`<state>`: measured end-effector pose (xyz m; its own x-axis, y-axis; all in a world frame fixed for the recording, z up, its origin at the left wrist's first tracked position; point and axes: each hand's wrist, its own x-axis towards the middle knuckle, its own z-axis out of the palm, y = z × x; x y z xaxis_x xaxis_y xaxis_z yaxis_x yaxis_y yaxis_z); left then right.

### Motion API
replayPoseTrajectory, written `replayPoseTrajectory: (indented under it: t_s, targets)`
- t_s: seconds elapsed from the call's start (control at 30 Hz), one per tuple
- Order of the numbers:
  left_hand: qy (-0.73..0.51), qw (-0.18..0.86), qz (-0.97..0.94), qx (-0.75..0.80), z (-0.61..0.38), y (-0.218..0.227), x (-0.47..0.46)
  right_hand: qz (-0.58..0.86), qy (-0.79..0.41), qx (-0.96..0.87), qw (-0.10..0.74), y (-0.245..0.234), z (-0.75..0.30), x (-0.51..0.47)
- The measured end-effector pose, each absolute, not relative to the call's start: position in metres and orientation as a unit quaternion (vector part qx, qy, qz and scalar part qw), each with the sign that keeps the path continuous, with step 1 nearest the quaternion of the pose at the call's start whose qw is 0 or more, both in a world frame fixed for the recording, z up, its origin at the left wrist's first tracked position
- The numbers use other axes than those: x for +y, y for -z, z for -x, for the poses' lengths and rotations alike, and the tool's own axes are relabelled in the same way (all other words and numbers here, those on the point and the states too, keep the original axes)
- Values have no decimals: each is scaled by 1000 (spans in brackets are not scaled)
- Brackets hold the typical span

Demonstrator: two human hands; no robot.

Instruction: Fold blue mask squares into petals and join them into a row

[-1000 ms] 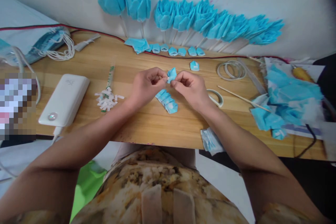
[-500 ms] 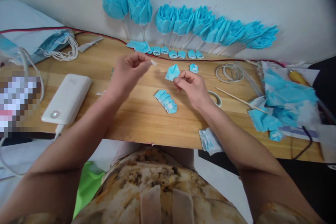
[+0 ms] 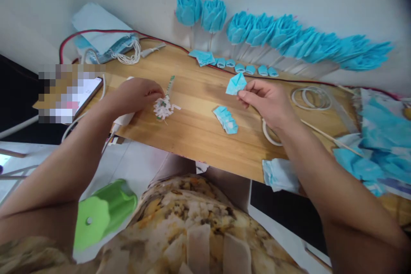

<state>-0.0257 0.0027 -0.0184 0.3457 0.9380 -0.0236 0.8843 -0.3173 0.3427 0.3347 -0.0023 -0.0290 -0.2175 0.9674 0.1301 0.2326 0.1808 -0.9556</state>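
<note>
Clock: hours are counted from the folded stack, with twelve toward the wall.
Phone (image 3: 87, 93): at nine o'clock, farthest out; there, I judge, to leave the middle free.
Power bank (image 3: 125, 120): also toward nine, partly under my forearm, a white cable plugged into its near end.
Left hand (image 3: 138, 95): between nine and ten, fingers bent down at the edge of the paper strips. I cannot tell whether they pinch one.
Paper strips (image 3: 163, 109): heaped at nine, loose and overlapping, probably so single ones lift off easily.
Folded stack (image 3: 225, 120): pieces overlapping in a slanted row, perhaps so each is easy to pick up.
Blue paper (image 3: 236, 84): between twelve and one, raised off the table, a pointed corner up.
Right hand (image 3: 266, 99): at two, grasping the blue paper's lower right corner between thumb and fingers; that edge grip seems meant to leave its face uncovered.
Tape roll (image 3: 266, 134): between three and four, lying flat, partly behind my right forearm.
Flowers (image 3: 282, 34): around one, leaning on the wall, presumably because their thin stems need support.
</note>
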Motion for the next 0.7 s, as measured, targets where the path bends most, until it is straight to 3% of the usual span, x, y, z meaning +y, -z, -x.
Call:
replayPoseTrajectory:
  t_s: [0.23,0.37,0.47,0.7]
  targets:
    - [-148,170,-764,604,19,27,2,479,-434,-666,373,21,-331,-6]
    - [-269,200,-729,597,7,31,-3,475,-466,-648,371,21,-328,-12]
    - [-374,305,-677,556,-17,26,-12,465,-499,-629,374,20,-322,-16]
    - [-350,517,-662,415,-83,24,-19,457,-520,-615,377,18,-313,-22]
